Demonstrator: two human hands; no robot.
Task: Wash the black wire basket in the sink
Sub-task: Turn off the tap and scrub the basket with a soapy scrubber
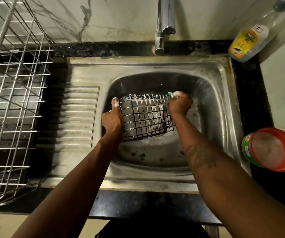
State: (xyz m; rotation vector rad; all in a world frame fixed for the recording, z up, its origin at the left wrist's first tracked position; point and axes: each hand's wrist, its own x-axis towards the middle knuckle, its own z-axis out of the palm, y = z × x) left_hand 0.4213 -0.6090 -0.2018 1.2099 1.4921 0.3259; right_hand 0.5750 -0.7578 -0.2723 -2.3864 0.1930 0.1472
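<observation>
1. The left hand [112,118] is closed round the left end of the black wire basket [146,115], with the foam-flecked thumb laid up along the end wires.
2. The right hand [179,104] is clenched on a green scrub pad [170,95], which is pressed against the far right corner of the basket's rim.
3. The basket is held tilted inside the sink [220,103], above the drain. Whether its lower edge touches the basin floor cannot be told. White suds are strung along its upper wires.
4. The basket is judged light and stiff, a rigid grid unlikely to flex under scrubbing, but slippery while soaped. A hold is best taken at an end frame, with fingers hooked through the mesh, as is done by the left hand.
5. The tap [164,23] stands behind the basin, and no running water is seen.
6. A clear bottle with a yellow label [246,43] stands on the black worktop [251,79] at the far right, with a red-rimmed tub [272,150] nearer. A steel dish rack [14,86] is set at the left, beyond the ribbed drainboard [80,114].
</observation>
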